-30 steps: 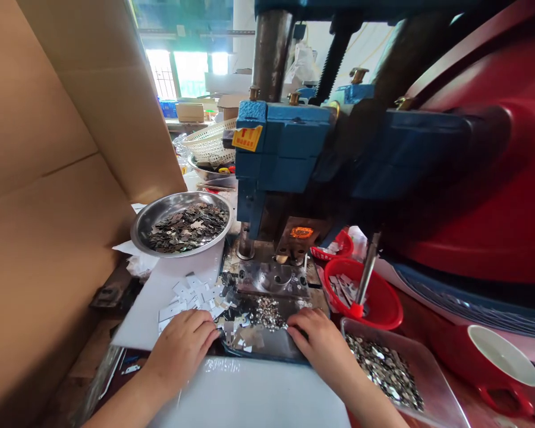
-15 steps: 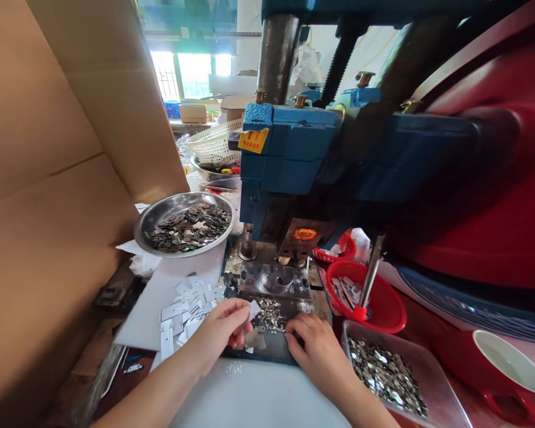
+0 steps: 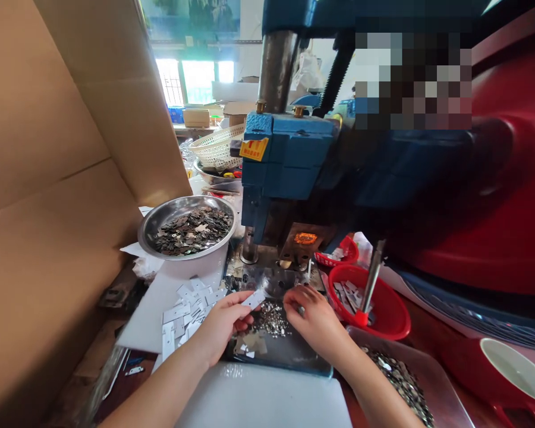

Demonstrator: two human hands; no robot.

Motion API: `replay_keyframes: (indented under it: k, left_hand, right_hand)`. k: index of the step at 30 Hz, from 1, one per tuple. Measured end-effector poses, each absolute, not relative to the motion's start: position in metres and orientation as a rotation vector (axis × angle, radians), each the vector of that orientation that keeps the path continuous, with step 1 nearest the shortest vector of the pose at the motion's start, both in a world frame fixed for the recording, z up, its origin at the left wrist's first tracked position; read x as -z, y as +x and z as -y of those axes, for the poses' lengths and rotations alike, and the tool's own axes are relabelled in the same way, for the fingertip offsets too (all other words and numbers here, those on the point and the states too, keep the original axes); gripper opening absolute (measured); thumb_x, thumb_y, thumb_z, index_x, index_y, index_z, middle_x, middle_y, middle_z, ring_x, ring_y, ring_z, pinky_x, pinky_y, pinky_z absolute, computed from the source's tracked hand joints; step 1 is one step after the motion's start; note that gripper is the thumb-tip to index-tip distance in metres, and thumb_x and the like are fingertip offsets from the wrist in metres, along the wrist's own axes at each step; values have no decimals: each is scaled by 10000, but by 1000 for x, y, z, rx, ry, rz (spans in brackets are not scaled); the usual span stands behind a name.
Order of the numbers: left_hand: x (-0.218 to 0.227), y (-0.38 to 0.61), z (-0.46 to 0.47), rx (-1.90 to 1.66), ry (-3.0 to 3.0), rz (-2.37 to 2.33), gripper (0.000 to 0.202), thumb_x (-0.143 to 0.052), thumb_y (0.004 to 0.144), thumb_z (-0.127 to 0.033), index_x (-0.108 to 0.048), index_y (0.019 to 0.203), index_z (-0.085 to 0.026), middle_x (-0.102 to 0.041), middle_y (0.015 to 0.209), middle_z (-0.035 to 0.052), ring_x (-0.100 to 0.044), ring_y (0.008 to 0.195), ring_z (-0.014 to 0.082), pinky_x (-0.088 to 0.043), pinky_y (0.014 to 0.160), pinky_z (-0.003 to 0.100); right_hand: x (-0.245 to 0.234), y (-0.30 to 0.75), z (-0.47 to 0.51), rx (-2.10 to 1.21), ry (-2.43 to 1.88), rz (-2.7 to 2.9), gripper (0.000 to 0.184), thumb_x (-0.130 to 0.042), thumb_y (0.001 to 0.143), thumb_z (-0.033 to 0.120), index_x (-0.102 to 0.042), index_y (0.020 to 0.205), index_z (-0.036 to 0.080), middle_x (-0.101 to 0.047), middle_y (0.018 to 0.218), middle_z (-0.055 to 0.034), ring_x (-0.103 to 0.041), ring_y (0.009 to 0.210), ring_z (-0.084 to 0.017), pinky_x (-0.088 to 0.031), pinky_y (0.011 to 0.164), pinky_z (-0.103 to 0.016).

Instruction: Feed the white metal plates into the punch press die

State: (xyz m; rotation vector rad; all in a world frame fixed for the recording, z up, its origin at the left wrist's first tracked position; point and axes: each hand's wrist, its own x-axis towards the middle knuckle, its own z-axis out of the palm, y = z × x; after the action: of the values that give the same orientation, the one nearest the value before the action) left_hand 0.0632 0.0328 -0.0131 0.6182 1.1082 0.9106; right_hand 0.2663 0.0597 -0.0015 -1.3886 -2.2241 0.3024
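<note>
My left hand (image 3: 229, 321) pinches a small flat metal plate (image 3: 254, 299) between thumb and fingers, just in front of the press's die block (image 3: 270, 282). My right hand (image 3: 312, 315) is curled with its fingertips together at the right of the die; what they hold, if anything, is too small to make out. Between both hands lies a heap of tiny shiny metal pieces (image 3: 273, 320) on a dark plate (image 3: 289, 351). Beside my left hand, similar flat metal plates (image 3: 191, 310) are spread in a loose pile.
A blue press (image 3: 289, 154) towers over the die. Left of it stands a steel bowl (image 3: 145, 238) of dark metal pieces. On the right are a red basin (image 3: 396, 321), a clear bin (image 3: 441, 380) of small metal parts and a red mug (image 3: 477, 368). Cardboard (image 3: 62, 238) walls the left side.
My left hand has lifted slightly toward the die, and more of the metal plate shows. My right hand has risen off the dark plate, its fingers drawn together.
</note>
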Motion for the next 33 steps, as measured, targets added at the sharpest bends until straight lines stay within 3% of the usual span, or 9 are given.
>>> replay_keyframes:
  k: [26,33]
  left_hand:
    - [28,54,-33,-952,502,-1022,358,-586,704,-103,-664,1053,-130,-689,930,84,-556,621,76,-403,555,178]
    - [29,52,-33,-948,513,-1000,360,-575,712,-100,-663,1060,-129,-685,916,77,-547,624,67,-408,565,163]
  right_hand:
    - [6,272,-76,-620,-1493,1909,142,-465,759,267,-582,695,217,-614,683,5,-567,645,-152,-415,610,-249]
    - [10,269,-61,-570,-1496,2018,145,-453,747,220,-572,664,220,-597,661,12,-564,634,-148,-414,621,-256]
